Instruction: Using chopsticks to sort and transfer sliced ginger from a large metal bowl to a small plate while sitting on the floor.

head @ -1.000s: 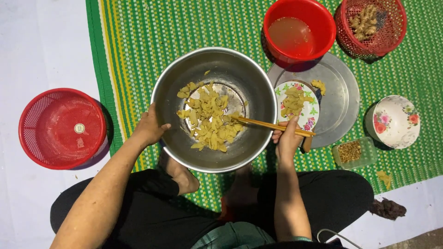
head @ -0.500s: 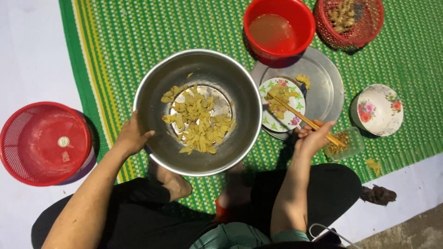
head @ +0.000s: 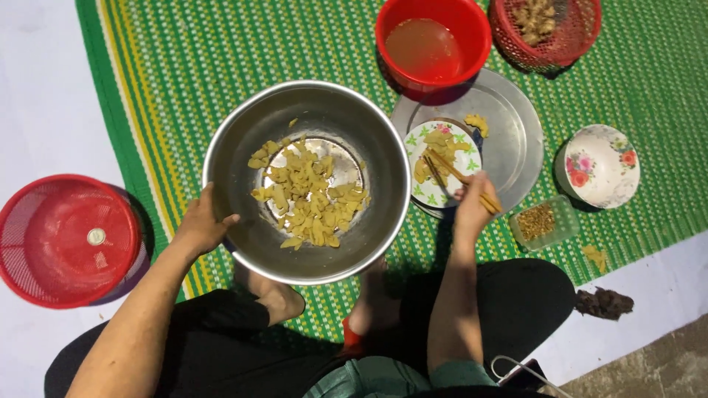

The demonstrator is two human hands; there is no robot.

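Observation:
A large steel mixing bowl [head: 243,125] sits on a green woven mat and holds several yellow food pieces [head: 306,191]. My left hand [head: 200,221] grips its near-left rim. My right hand [head: 472,206] holds a pair of wooden chopsticks [head: 457,175], their tips resting in yellow food on a small flower-patterned plate [head: 417,140]. That plate lies on a round steel tray [head: 516,140] to the right of the bowl.
A red bowl of brownish liquid [head: 431,44] and a red basket of food [head: 546,26] stand at the back. A floral bowl [head: 601,166] and a small clear tub [head: 542,221] lie right. A red strainer [head: 66,239] sits left. My legs are below.
My right hand has carried the chopsticks from the steel bowl over to the small plate on the tray. My left hand has stayed on the bowl's rim.

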